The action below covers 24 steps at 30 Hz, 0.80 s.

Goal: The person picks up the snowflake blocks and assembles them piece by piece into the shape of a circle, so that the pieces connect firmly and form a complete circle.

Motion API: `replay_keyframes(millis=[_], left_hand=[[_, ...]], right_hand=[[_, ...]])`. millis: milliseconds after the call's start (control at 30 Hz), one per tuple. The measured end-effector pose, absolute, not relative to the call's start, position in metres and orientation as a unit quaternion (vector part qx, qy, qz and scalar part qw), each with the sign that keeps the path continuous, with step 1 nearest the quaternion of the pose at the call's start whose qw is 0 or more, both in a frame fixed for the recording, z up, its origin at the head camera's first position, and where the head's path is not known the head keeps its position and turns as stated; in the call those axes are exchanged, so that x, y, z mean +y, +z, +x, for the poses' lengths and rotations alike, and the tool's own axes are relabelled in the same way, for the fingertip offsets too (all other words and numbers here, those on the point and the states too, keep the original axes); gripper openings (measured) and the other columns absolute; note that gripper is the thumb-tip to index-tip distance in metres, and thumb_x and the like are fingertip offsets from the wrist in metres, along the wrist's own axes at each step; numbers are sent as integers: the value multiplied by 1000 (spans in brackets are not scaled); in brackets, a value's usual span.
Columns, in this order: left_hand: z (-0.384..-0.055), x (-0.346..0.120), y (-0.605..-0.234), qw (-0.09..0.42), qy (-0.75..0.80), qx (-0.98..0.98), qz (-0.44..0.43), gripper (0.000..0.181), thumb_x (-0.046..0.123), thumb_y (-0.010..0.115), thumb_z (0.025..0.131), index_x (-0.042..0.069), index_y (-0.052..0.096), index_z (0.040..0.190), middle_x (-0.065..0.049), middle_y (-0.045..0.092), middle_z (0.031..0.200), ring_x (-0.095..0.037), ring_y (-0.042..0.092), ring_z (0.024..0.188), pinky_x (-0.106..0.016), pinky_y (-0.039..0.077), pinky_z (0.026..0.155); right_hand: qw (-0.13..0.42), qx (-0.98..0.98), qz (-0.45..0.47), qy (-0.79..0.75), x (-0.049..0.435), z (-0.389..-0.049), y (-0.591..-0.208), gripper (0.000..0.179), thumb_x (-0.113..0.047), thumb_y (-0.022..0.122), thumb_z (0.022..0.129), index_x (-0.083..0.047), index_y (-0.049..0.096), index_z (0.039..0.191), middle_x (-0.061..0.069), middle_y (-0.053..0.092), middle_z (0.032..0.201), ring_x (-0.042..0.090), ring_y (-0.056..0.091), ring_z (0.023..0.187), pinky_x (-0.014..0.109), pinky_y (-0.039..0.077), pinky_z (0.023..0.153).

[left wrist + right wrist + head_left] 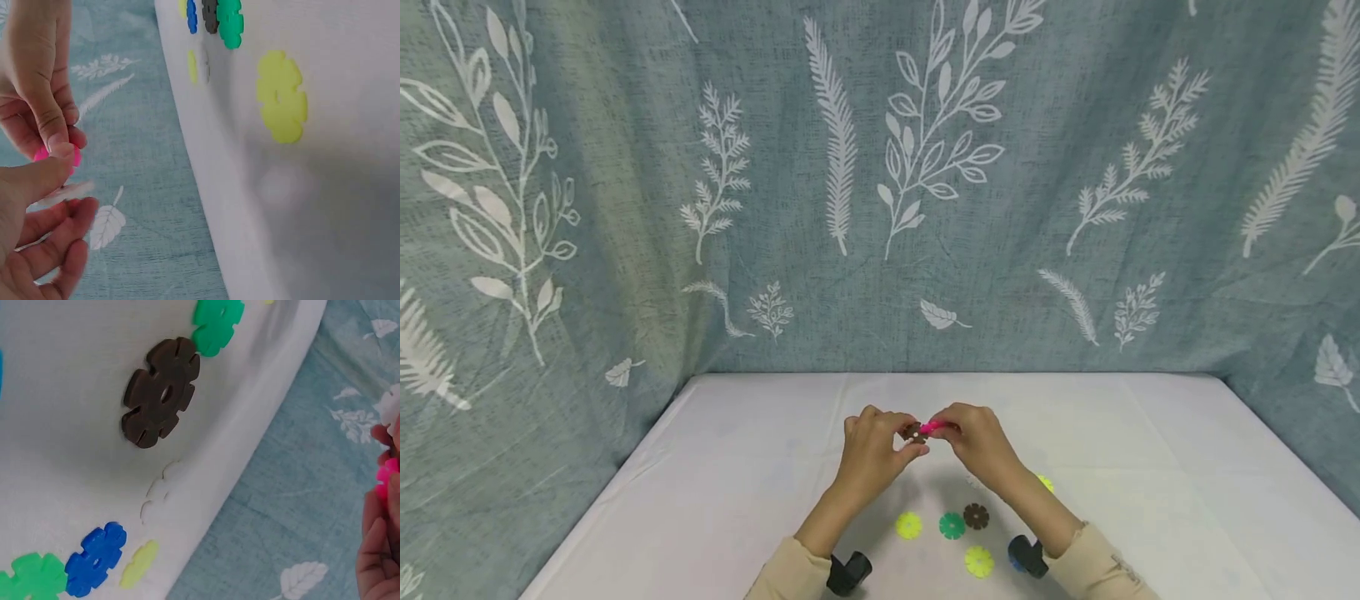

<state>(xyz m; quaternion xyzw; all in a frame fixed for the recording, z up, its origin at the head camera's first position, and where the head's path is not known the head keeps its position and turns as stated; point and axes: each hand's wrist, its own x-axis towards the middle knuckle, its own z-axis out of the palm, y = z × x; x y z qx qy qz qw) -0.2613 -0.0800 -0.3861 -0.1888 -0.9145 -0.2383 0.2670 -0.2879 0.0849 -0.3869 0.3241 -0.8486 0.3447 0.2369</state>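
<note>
Nearest the person, on the white table (737, 467), lie loose notched discs: a yellow disc (978, 561), another yellow disc (908, 525), a green disc (952, 525) and a brown disc (976, 516). Just beyond them both hands meet above the tabletop. The left hand (871, 454) pinches a small brown disc (914, 432) between thumb and curled fingers; the right hand (976, 442) pinches a pink disc (934, 427), and the two pieces touch edge to edge.

The right wrist view adds what the head view misses: a white disc (159, 490) almost lost against the cloth, a blue disc (95, 558) beside another green one, and only a sliver of the pink piece at the frame's edge. The left wrist view shows the pink piece behind the thumb, and a pale piece (62, 192) lying across the left fingers (59, 240); the small brown disc is hidden there.

Farthest back hangs a blue-grey curtain (625, 167) printed with white leaves. No writing is readable.
</note>
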Motion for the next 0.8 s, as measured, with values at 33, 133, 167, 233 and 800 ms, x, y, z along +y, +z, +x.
replay_keyframes(millis=[33, 133, 167, 233, 800], left_hand=[[-261, -80, -385, 265, -238, -916, -185, 25, 33, 78, 68, 15, 71, 83, 6, 68, 73, -12, 47, 71, -33, 29, 69], [-260, -80, -384, 266, -222, -921, -177, 31, 37, 78, 68, 14, 71, 87, 6, 69, 75, -13, 50, 72, -35, 30, 70], [-260, -80, -384, 268, -217, -922, -178, 34, 38, 78, 68, 14, 71, 91, 6, 69, 76, -13, 51, 73, -36, 30, 70], [-260, -80, -383, 275, -210, -920, -183, 39, 39, 78, 68, 13, 71, 97, 5, 71, 82, -15, 54, 78, -38, 31, 73], [-269, -89, -384, 273, -241, -913, -185, 6, 18, 75, 74, 16, 71, 70, 6, 68, 68, -16, 55, 76, -33, 36, 69]], right_hand=[[229, -847, 322, 356, 86, -289, -387, 7, 1, 70, 74, -2, 69, 80, 5, 69, 74, 10, 62, 65, 17, 50, 63], [207, -846, 317, 375, 87, -290, -387, 7, 1, 69, 75, -3, 67, 81, 6, 69, 75, 8, 61, 65, 16, 49, 62], [201, -847, 318, 375, 87, -291, -387, 6, 1, 69, 76, -3, 67, 81, 6, 69, 75, 8, 60, 65, 16, 49, 61], [193, -848, 321, 375, 87, -291, -389, 5, 1, 68, 77, -3, 66, 79, 5, 69, 74, 7, 58, 63, 16, 48, 60], [21, -923, 272, 272, 77, -266, -394, 6, -7, 67, 80, -2, 68, 81, 4, 67, 74, 12, 58, 64, 29, 49, 59]])
